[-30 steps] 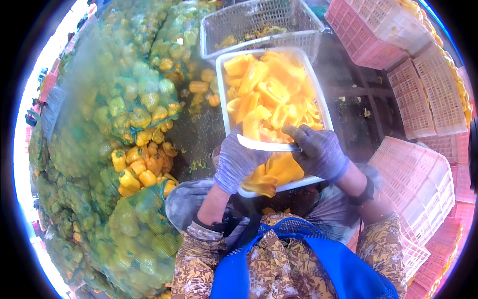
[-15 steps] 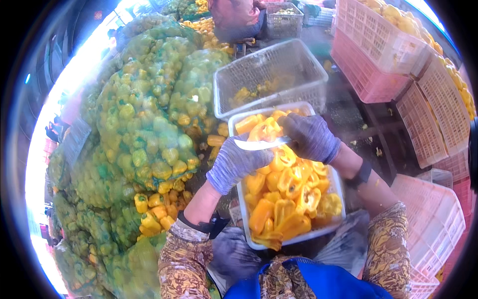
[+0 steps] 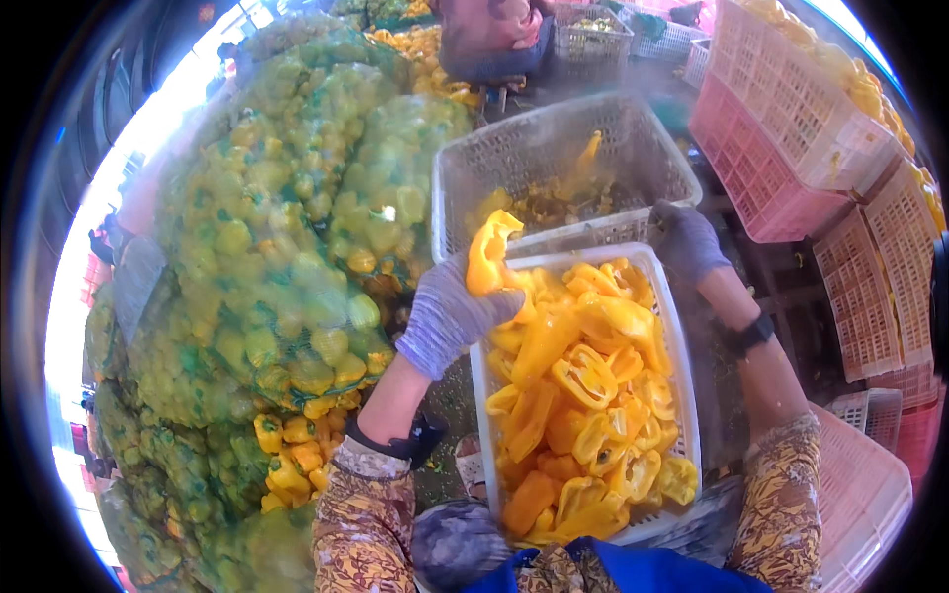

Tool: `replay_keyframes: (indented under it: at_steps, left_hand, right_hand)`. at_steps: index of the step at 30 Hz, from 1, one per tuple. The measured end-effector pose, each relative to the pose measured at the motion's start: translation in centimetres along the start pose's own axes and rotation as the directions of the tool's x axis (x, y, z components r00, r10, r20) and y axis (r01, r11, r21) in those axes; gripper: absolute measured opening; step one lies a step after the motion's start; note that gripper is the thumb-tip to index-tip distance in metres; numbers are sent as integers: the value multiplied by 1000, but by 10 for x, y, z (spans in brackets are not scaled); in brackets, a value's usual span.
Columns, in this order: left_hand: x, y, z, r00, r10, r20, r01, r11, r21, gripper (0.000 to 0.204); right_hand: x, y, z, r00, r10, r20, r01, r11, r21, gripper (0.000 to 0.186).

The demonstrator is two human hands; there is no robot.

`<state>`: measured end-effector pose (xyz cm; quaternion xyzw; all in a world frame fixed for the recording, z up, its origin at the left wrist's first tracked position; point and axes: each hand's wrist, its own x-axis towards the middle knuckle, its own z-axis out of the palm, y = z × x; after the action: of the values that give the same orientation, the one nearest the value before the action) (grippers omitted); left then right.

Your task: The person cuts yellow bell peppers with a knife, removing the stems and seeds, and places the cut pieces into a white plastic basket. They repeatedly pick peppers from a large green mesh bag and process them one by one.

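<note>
My left hand (image 3: 450, 311), in a purple-grey knit glove, grips a cut-open yellow bell pepper (image 3: 490, 259) by its lower part. It is over the far left corner of a white crate (image 3: 686, 385) heaped with cut yellow peppers (image 3: 593, 385). My right hand (image 3: 689, 240), gloved alike with dark fingertips, is curled beside the near right corner of a translucent crate (image 3: 593, 235). Whatever it holds is hidden; no knife blade shows. Inside that farther crate are pepper scraps (image 3: 563, 198), and a yellow piece (image 3: 590, 148) shows above them, blurred.
Green net sacks (image 3: 267, 257) full of peppers are piled along the left, with loose yellow peppers (image 3: 292, 465) at their foot. Stacked pink and white crates (image 3: 761, 128) stand on the right. Another person (image 3: 494, 40) sits at the far side.
My hands have parted: the left keeps the pepper at the left, the right has moved right and slightly up. The knife blade seen between them is out of sight. The view has shifted slightly.
</note>
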<state>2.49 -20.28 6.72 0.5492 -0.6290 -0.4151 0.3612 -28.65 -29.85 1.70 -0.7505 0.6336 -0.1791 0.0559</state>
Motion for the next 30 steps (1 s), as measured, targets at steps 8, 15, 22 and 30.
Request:
replay_keyframes:
  at_steps: [8,15,22,30]
  left_hand:
    - [20,-60,23,989,146,29,-113,604,789,86]
    - [-17,-97,33,910,-9,415,-319,624,713,89]
    - [-35,-118,13,992,94,78,-123,777,618,75]
    - [-214,-283,-32,824,-519,-226,555,660,506,42]
  right_hand:
    - [-49,-1,10,980,-61,189,42,994,102,18]
    - [-66,-14,-11,965,-116,233,102,992,73,21]
    - [-81,-70,-4,938,-230,259,190,967,170,23]
    - [-121,-70,-3,930,-81,358,-56,933,356,24]
